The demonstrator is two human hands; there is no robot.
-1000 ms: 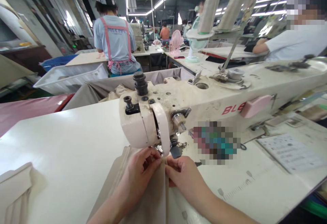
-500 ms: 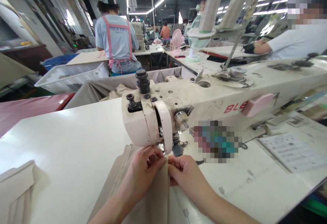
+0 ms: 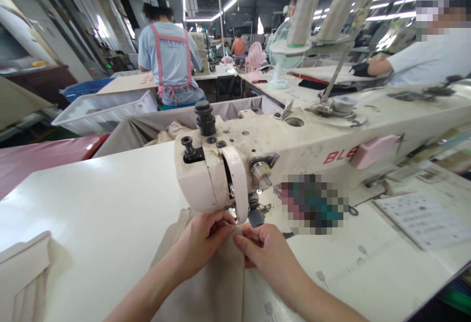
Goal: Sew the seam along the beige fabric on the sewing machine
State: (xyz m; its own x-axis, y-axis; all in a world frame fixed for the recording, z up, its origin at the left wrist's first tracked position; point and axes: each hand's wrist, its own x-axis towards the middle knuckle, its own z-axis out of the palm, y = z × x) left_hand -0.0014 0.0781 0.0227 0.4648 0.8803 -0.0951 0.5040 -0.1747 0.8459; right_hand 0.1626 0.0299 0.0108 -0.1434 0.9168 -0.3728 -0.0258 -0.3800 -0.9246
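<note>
White laminate worktop [image 3: 91,199] carries a cream-coloured industrial sewing machine [image 3: 294,150], its long arm running to the right and its head facing the camera. Beige woven fabric piece [image 3: 217,283] lies flat on the worktop in front of the head, its far edge reaching under the needle area at the foot of the machine. Left hand [image 3: 202,243] rests on the fabric, thumb and fingertips pressed together on the fabric's top edge just below the head. Right hand [image 3: 263,253] sits just beside it, touching it at the fingertips; its grip likewise pinches the same edge of cloth. Printed paper sheet [image 3: 423,219] lies on the worktop well to the right. Black round knob [image 3: 204,117] stands upright on top of the head.
</note>
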